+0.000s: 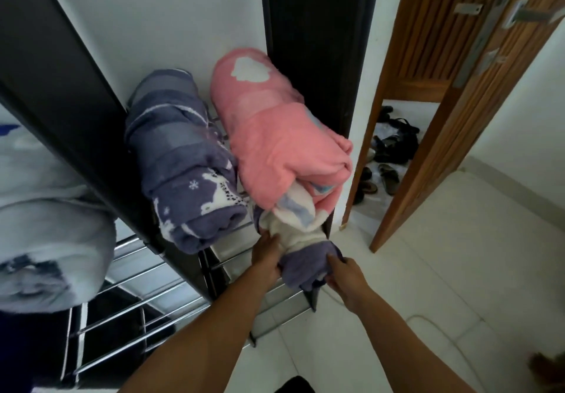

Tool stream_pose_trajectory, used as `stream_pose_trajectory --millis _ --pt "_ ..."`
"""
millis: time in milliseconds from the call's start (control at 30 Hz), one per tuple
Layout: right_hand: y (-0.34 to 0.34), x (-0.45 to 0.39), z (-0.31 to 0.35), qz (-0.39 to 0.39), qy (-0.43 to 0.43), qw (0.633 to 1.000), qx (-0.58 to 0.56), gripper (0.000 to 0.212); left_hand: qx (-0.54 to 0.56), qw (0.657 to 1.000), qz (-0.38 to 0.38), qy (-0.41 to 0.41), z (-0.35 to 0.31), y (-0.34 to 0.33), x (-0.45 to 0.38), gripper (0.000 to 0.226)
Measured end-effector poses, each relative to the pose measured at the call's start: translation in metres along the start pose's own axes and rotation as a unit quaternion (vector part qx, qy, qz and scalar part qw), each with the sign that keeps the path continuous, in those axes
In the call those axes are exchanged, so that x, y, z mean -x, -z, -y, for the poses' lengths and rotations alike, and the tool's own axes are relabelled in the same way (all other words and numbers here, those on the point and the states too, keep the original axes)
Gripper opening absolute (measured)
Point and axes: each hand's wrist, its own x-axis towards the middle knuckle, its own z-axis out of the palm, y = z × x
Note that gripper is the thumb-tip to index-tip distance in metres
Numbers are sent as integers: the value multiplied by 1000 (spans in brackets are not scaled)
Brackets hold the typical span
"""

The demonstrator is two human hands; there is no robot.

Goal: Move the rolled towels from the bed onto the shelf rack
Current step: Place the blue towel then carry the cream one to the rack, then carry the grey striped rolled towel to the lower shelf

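A metal shelf rack (171, 282) with chrome bars stands against a white wall (171, 19), framed by dark panels. On its top tier two rolled towels lie side by side, lengthways toward the wall: a large pink rolled towel (275, 136) with a white patch on the right, and a purple rolled towel (183, 172) with white snowflake figures on the left, the two touching along their sides. At the far left, close to the camera, a pale grey-white roll (42, 233) fills the edge of view, blurred.

Below the front end of the pink towel, a smaller purple-and-white rolled towel (302, 252) pokes out at the rack's front edge, its inner end tucked under the pink one. Both hands grip it. The left hand (266, 255) has its fingers curled around the towel's left side; the right hand (345, 276) pinches the purple end from the right, fingers closed into the fabric.

To the right, a wooden door (458, 87) stands open, with shoes (385, 160) on the floor beyond.
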Motion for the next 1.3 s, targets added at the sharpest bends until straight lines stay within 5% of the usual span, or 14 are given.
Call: stream_pose_trajectory --millis 267,433,533,667,800,933,1033,1300 --pt "-9 14 14 42 93 994 -36 20 -69 995 38 -65 -22 1 61 53" --pt "-6 13 6 77 69 995 -12 24 -122 989 55 -65 -21 5 72 64" --pt "6 41 12 92 70 993 2 9 -179 980 65 -63 -28 4 91 66" --pt "31 65 8 91 16 995 30 63 -260 960 40 -98 -32 0 115 70" --pt "79 111 -5 85 -9 995 -42 55 -416 892 -1 -176 -15 -11 150 53" --pt "157 163 -43 66 -11 987 -146 32 -484 847 64 -209 9 -37 202 29" --pt "224 210 -91 11 -26 967 -252 19 -487 846 96 -195 33 -65 244 24" --pt "405 388 -189 -209 33 854 -475 17 -538 754 347 -145 116 -180 408 6"
